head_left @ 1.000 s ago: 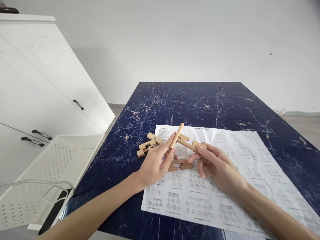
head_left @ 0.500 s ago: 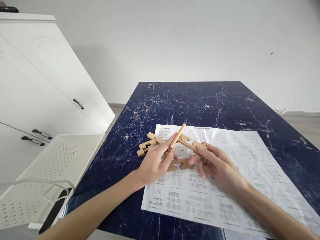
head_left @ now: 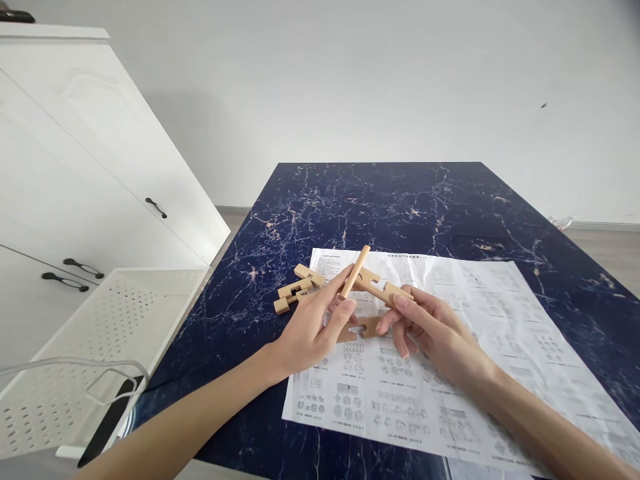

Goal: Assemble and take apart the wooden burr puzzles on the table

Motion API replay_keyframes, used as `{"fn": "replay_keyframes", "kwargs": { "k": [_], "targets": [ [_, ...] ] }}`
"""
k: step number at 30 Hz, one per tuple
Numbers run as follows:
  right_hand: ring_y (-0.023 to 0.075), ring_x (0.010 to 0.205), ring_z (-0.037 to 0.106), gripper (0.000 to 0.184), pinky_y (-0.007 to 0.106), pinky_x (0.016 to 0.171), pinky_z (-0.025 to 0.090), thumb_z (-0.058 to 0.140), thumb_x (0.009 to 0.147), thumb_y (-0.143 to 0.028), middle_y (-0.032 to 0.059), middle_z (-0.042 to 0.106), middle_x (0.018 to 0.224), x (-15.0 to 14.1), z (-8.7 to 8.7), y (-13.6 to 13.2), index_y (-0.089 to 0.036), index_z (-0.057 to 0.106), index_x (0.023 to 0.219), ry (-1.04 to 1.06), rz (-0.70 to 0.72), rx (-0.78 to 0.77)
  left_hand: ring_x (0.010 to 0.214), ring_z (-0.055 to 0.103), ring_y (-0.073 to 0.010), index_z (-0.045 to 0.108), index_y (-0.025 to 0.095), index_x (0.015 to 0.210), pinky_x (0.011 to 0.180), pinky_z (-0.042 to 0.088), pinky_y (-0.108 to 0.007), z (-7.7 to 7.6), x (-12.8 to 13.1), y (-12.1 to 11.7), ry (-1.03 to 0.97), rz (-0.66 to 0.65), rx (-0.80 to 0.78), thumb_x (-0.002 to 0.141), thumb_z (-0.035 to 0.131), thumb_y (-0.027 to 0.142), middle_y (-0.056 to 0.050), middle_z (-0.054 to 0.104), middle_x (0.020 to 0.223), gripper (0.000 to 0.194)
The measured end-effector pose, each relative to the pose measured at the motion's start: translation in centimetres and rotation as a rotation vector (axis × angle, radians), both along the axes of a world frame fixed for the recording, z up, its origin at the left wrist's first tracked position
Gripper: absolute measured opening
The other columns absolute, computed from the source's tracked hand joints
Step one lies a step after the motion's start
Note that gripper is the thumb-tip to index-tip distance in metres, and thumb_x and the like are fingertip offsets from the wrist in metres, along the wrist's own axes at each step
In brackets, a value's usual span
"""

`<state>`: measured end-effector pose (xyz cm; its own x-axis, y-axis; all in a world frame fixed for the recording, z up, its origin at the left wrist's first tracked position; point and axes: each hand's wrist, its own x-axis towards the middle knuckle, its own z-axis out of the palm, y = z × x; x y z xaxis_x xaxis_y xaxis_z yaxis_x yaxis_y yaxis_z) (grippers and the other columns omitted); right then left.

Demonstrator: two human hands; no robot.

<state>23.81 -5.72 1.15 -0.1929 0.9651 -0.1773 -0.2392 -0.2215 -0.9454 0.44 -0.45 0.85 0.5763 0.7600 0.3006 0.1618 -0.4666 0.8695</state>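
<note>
Between the fingers of my left hand (head_left: 315, 327) is a slim wooden puzzle piece (head_left: 356, 272), tilted up and away from me. My right hand (head_left: 425, 327) pinches the near end of a notched wooden puzzle piece (head_left: 373, 283) that bears a dark mark. The far end of this notched piece meets the slim one, and the two cross; whether they interlock I cannot tell. Below them another notched wooden piece (head_left: 371, 327) lies on the printed sheet (head_left: 400, 393), partly covered by my fingers. Several notched wooden pieces (head_left: 290, 290) rest left of my left hand, one marked 3.
The dark blue marbled table (head_left: 380, 207) extends back toward a plain wall. A white cabinet (head_left: 100, 147) and a perforated white container (head_left: 100, 333) with a pale cable (head_left: 75, 363) stand to the left. The creased sheet reaches the table's right side.
Both hands stay almost in place with the two crossed pieces. My left thumb has lifted slightly from the lower end of the slim piece, which has tilted a little.
</note>
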Motion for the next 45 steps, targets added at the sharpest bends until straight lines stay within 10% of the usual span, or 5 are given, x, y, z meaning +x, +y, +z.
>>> {"fn": "replay_keyframes", "kwargs": {
  "k": [7,45],
  "targets": [
    [0.0106,0.043,0.054,0.037,0.032,0.051,0.033,0.069,0.106,-0.056,0.005,0.081,0.078,0.1,0.2,-0.1,-0.023,0.06,0.091,0.007,0.086,0.025,0.075,0.072,-0.0152,0.033,0.022,0.173,0.065,0.058,-0.027,0.3,0.1,0.1,-0.107,-0.041,-0.194,0.12,0.03,0.049,-0.012,0.079,0.114,0.06],
    [0.0117,0.046,0.061,0.038,0.03,0.047,0.034,0.063,0.109,-0.055,0.0108,0.085,0.097,-0.3,-0.3,-0.6,-0.025,0.05,0.09,-0.107,0.176,0.158,0.054,0.054,-0.0108,0.044,0.018,0.165,0.053,0.048,-0.024,1.0,0.4,-0.6,-0.119,-0.14,-0.434,0.112,0.056,0.049,0.001,0.065,0.077,0.063]
  ]
}}
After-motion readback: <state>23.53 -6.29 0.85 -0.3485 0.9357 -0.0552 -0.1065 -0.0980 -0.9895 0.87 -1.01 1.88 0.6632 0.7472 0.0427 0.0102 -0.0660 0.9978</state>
